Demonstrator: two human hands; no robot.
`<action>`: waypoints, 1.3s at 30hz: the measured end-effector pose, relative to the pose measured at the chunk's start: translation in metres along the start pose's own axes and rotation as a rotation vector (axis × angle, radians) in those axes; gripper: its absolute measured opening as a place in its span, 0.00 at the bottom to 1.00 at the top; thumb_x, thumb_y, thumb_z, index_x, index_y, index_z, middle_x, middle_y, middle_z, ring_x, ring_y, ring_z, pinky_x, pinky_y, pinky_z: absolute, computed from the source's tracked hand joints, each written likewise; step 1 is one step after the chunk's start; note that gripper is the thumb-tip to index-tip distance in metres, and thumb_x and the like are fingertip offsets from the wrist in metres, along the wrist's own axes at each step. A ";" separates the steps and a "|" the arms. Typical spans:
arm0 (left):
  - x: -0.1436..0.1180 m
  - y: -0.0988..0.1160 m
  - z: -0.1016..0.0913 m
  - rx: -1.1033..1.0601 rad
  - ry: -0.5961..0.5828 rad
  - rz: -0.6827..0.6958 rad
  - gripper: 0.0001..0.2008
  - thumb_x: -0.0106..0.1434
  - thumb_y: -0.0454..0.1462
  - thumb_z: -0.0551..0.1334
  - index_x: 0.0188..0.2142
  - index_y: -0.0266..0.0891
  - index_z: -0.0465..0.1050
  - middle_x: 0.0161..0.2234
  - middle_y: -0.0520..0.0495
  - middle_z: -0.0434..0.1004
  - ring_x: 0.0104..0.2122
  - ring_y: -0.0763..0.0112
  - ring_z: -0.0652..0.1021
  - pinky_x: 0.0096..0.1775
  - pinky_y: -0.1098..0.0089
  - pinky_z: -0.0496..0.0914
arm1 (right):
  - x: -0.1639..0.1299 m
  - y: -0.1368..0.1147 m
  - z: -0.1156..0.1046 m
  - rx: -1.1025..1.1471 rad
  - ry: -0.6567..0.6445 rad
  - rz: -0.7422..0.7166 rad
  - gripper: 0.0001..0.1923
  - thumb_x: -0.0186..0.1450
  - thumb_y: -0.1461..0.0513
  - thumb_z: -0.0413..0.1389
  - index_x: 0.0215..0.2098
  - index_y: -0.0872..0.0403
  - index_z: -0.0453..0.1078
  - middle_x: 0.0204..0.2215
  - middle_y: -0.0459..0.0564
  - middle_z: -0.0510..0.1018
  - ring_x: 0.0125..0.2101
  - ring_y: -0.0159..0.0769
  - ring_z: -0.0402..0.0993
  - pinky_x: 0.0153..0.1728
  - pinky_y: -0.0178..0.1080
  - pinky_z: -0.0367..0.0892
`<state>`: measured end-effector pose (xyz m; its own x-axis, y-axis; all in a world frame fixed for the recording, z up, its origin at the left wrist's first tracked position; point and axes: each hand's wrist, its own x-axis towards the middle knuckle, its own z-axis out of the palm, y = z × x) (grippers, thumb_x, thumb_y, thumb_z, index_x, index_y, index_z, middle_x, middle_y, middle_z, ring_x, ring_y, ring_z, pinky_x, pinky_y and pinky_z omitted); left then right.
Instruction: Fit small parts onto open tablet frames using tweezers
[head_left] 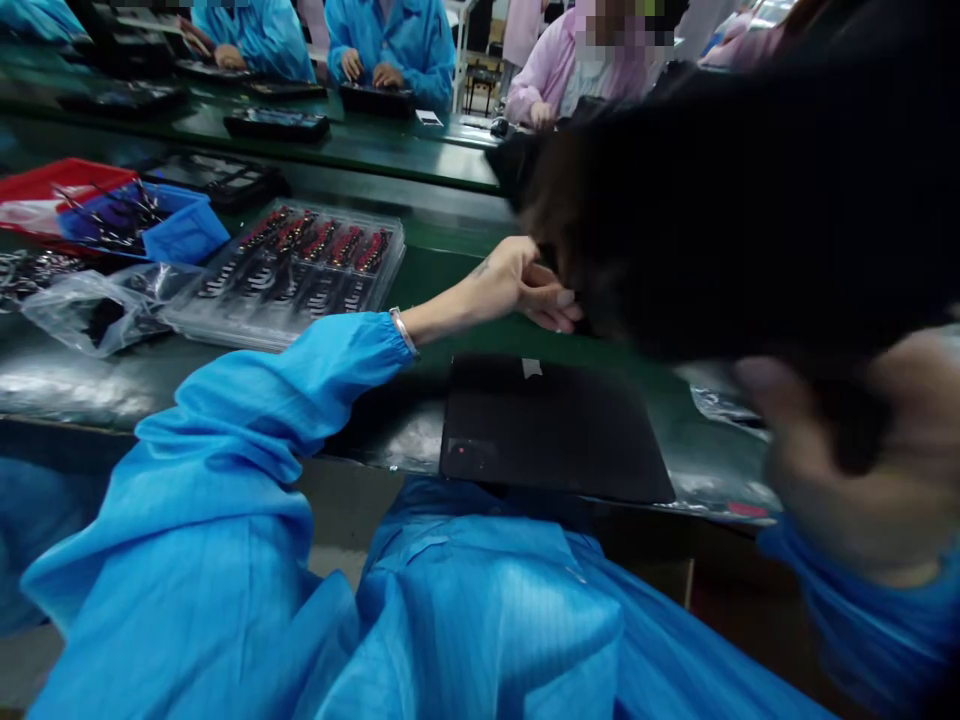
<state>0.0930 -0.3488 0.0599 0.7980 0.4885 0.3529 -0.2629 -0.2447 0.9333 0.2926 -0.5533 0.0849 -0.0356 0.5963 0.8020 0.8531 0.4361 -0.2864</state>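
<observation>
A large, dark object, blurred and close to the camera, fills the upper right; I cannot tell its kind. My right hand is curled around its lower part, smeared by motion. At the object's left edge, my left hand has its fingers pinched together, and whatever they hold is hidden. Below lies a flat black mat with a small piece of pale tape on its far edge.
Left of my arm stands a clear plastic tray of red-and-black parts. Beyond it are a blue bin, a red bin and a plastic bag. Across the green bench, people in blue and pink work; black units lie there.
</observation>
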 end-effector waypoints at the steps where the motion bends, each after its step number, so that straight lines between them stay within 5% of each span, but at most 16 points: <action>1: 0.004 -0.005 -0.004 0.051 -0.015 0.023 0.11 0.65 0.36 0.72 0.41 0.33 0.73 0.41 0.39 0.86 0.41 0.65 0.86 0.45 0.70 0.79 | -0.005 -0.002 0.002 -0.054 -0.093 -0.155 0.29 0.71 0.67 0.62 0.66 0.35 0.71 0.56 0.43 0.82 0.55 0.45 0.81 0.58 0.45 0.79; 3: 0.006 -0.018 -0.013 0.145 -0.070 0.026 0.11 0.64 0.35 0.71 0.44 0.33 0.75 0.46 0.37 0.85 0.46 0.65 0.84 0.49 0.70 0.77 | -0.021 -0.002 0.009 -0.095 -0.235 -0.422 0.36 0.70 0.71 0.59 0.73 0.44 0.63 0.62 0.50 0.77 0.59 0.49 0.78 0.60 0.47 0.78; 6: -0.009 -0.033 -0.030 0.250 -0.110 -0.073 0.19 0.64 0.35 0.68 0.55 0.35 0.75 0.46 0.40 0.86 0.45 0.64 0.84 0.48 0.68 0.76 | -0.051 0.006 0.019 -0.097 -0.280 -0.560 0.35 0.69 0.75 0.56 0.73 0.58 0.61 0.60 0.61 0.77 0.61 0.52 0.76 0.59 0.52 0.78; 10: -0.054 -0.029 -0.055 0.751 -0.016 -0.277 0.20 0.69 0.42 0.61 0.56 0.34 0.78 0.38 0.44 0.85 0.35 0.65 0.82 0.43 0.66 0.73 | -0.084 0.018 0.021 -0.110 -0.352 -0.501 0.32 0.70 0.77 0.52 0.72 0.61 0.63 0.58 0.65 0.79 0.62 0.53 0.75 0.57 0.54 0.78; 12: -0.077 -0.022 -0.060 0.971 -0.054 -0.377 0.23 0.73 0.48 0.55 0.54 0.36 0.79 0.42 0.42 0.83 0.39 0.62 0.82 0.46 0.64 0.72 | -0.092 0.019 0.022 -0.120 -0.397 -0.480 0.31 0.70 0.77 0.51 0.70 0.62 0.64 0.59 0.65 0.78 0.64 0.54 0.73 0.58 0.55 0.77; 16: -0.107 -0.021 -0.049 1.040 -0.071 -0.381 0.31 0.74 0.54 0.49 0.59 0.35 0.77 0.52 0.38 0.77 0.53 0.56 0.77 0.58 0.58 0.68 | -0.097 0.015 0.028 -0.130 -0.459 -0.464 0.26 0.70 0.76 0.55 0.65 0.63 0.69 0.60 0.65 0.78 0.64 0.53 0.72 0.61 0.53 0.74; 21: -0.119 -0.033 -0.027 0.969 0.033 -0.463 0.35 0.71 0.56 0.49 0.63 0.35 0.72 0.61 0.35 0.69 0.61 0.46 0.69 0.65 0.44 0.62 | -0.099 0.014 0.038 -0.043 -0.503 -0.399 0.25 0.70 0.63 0.64 0.63 0.62 0.71 0.60 0.65 0.77 0.63 0.53 0.74 0.62 0.54 0.74; 26: -0.122 -0.015 0.001 0.563 0.211 -0.616 0.37 0.63 0.56 0.61 0.64 0.36 0.64 0.63 0.35 0.69 0.61 0.46 0.72 0.62 0.47 0.68 | -0.106 0.014 0.047 -0.040 -0.454 -0.381 0.26 0.69 0.64 0.65 0.64 0.62 0.70 0.61 0.66 0.77 0.65 0.52 0.71 0.64 0.54 0.72; 29: -0.126 0.004 0.019 0.112 0.333 -0.611 0.42 0.60 0.48 0.68 0.68 0.44 0.53 0.60 0.38 0.73 0.56 0.52 0.78 0.51 0.56 0.76 | -0.101 0.009 0.057 0.007 -0.390 -0.375 0.26 0.71 0.64 0.63 0.65 0.61 0.69 0.59 0.66 0.78 0.65 0.53 0.72 0.63 0.55 0.72; 32: -0.134 0.026 0.024 -0.030 0.503 -0.559 0.46 0.58 0.42 0.70 0.71 0.52 0.49 0.54 0.41 0.78 0.49 0.55 0.81 0.39 0.63 0.77 | -0.088 0.003 0.066 0.087 -0.347 -0.376 0.25 0.73 0.61 0.60 0.67 0.59 0.68 0.59 0.65 0.78 0.65 0.53 0.71 0.63 0.57 0.73; 35: -0.145 0.053 0.009 0.031 0.743 -0.523 0.46 0.56 0.36 0.70 0.71 0.52 0.52 0.49 0.46 0.80 0.46 0.55 0.83 0.39 0.64 0.77 | -0.071 0.004 0.070 0.113 -0.310 -0.405 0.27 0.74 0.61 0.59 0.69 0.57 0.66 0.60 0.63 0.78 0.65 0.53 0.71 0.63 0.59 0.72; 39: -0.151 0.087 -0.043 0.202 1.098 -0.424 0.39 0.58 0.30 0.67 0.68 0.45 0.61 0.48 0.50 0.79 0.52 0.53 0.80 0.51 0.57 0.77 | -0.051 0.026 0.068 0.116 -0.280 -0.428 0.29 0.70 0.70 0.61 0.68 0.54 0.68 0.60 0.61 0.78 0.64 0.52 0.73 0.63 0.59 0.72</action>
<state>-0.0740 -0.4076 0.0904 -0.1149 0.9932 -0.0205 0.0780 0.0296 0.9965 0.2816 -0.5264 0.0012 -0.5196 0.4991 0.6934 0.6691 0.7425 -0.0331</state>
